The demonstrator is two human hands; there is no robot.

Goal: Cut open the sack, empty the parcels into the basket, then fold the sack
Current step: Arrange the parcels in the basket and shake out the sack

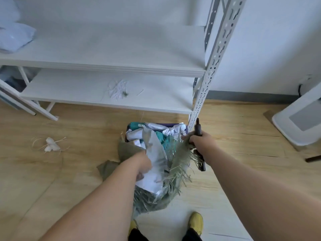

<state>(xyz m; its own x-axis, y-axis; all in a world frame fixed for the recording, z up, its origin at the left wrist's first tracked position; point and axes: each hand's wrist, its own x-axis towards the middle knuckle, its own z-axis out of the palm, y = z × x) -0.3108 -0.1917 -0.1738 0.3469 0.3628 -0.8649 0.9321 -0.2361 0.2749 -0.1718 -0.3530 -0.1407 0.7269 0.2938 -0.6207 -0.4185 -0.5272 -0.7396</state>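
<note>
Where the wooden floor (73, 171) meets a white shelf unit (111, 68): green woven sack (156, 197), frayed at its cut mouth, held upright between two yellow shoes (196, 221) and tipped toward a dark basket (185, 131) just beyond. Basket filled with white, silver and teal parcels (139, 134); more parcels showing in the sack mouth. Left hand (142, 164) closed on the sack's left edge and a white parcel there. Right hand (199, 139) closed on the frayed right edge together with a dark cutter (199, 146). Loose straw strands and white scraps (50, 144) on floor, left. Crumpled scraps on lower shelf.
</note>
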